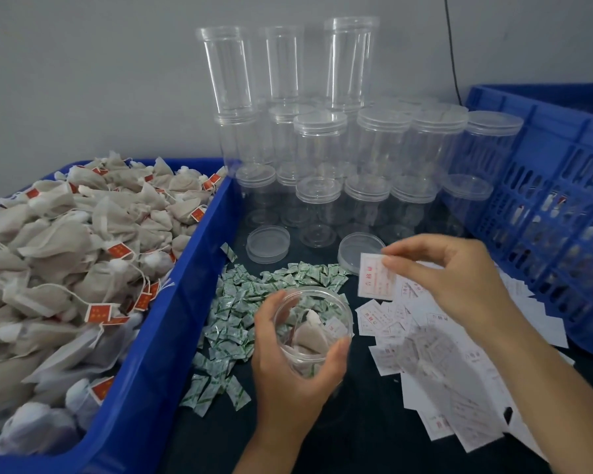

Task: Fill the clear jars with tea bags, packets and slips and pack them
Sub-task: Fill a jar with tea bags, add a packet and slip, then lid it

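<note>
My left hand (288,367) grips an open clear jar (314,323) low in the middle of the view; tea bags lie inside it. My right hand (449,275) pinches a white slip with red print (375,277) just above and to the right of the jar's mouth. More white slips (435,364) lie spread under my right forearm. Green-and-white packets (240,313) are heaped on the dark table to the left of the jar. A blue bin (172,323) on the left holds several grey tea bags with red tags (65,254).
Empty clear jars (322,138) stand stacked against the wall at the back. Two loose clear lids (267,242) lie in front of them. A blue slotted crate (545,206) stands at the right. A black cable (452,63) hangs down the wall.
</note>
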A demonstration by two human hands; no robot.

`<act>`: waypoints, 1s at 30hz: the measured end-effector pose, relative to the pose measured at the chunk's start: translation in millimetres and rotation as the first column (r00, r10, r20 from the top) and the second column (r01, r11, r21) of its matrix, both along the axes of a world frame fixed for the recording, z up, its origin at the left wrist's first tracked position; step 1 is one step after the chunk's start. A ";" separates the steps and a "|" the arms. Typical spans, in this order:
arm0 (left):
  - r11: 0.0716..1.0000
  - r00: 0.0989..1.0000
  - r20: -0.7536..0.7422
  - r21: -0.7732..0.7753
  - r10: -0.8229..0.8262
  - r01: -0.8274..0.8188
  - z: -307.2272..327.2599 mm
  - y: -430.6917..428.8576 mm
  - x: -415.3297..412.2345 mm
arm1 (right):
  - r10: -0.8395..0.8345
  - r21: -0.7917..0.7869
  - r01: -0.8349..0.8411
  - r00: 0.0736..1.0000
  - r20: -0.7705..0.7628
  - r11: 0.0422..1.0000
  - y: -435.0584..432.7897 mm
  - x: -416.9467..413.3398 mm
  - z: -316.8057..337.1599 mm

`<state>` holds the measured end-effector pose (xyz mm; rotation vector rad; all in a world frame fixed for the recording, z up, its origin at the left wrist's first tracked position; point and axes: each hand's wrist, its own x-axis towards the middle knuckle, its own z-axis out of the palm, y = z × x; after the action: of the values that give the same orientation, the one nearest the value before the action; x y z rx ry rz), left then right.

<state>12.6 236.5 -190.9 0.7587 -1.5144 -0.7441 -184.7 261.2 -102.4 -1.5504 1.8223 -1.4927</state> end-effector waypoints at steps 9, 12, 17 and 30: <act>1.000 1.000 -0.018 -0.022 0.000 0.000 4.7 2.5 0.4 | 0.259 0.134 -0.249 0.964 -0.063 0.959 0.2 66.6 6.0; 1.000 1.000 -0.007 -0.030 0.009 -0.009 5.3 2.4 1.2 | 0.223 0.201 -0.173 0.939 -0.262 0.964 -4.7 76.8 -1.9; 0.999 1.000 -0.007 -0.034 -0.002 0.002 5.7 2.0 0.3 | 0.262 0.235 -0.173 0.865 -0.428 0.957 -8.6 75.9 0.2; 0.916 0.956 0.067 0.311 -0.287 0.253 -9.4 15.0 33.8 | 0.279 0.322 -0.087 0.736 -0.616 0.943 16.4 76.5 -6.4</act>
<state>46.5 251.5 -200.3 0.8350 -1.6487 -1.1772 -108.3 277.6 -108.8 -2.2033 2.0134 -0.5741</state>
